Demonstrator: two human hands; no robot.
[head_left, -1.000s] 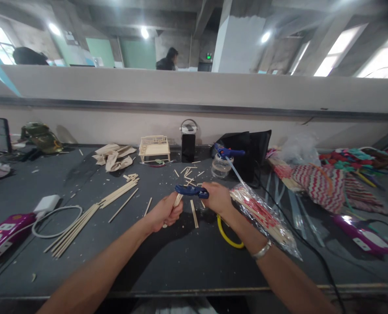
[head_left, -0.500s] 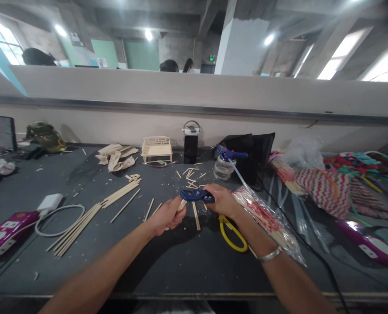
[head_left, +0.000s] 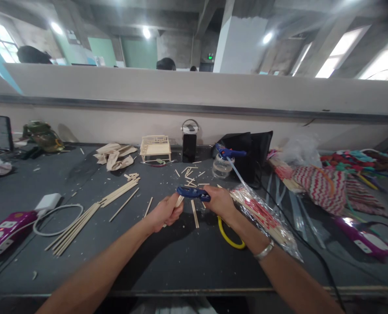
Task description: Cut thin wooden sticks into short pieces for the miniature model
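Observation:
My left hand (head_left: 166, 212) is closed around a pale wooden stick (head_left: 178, 201), its upper end at the blue head of a hand cutter (head_left: 190, 192). My right hand (head_left: 219, 201) grips the cutter from the right; my fingers cover part of it. Whether the blades touch the stick cannot be made out. A yellow loop (head_left: 228, 237) shows below my right wrist; whether it belongs to the cutter is unclear. Loose sticks (head_left: 194, 213) and short cut pieces (head_left: 189, 172) lie beyond and between my hands.
Long sticks (head_left: 79, 226) lie at left near a purple power strip (head_left: 9, 229). A small wooden frame model (head_left: 155, 149) and a phone (head_left: 189, 148) stand at the back. A blue glue gun (head_left: 229, 152) rests on a jar (head_left: 222, 168); bagged red-tipped sticks (head_left: 266, 216) lie right.
The whole view has shifted slightly. The cutter tilts a little more, its right end lower, and less of the yellow loop shows. Both hands keep their grip.

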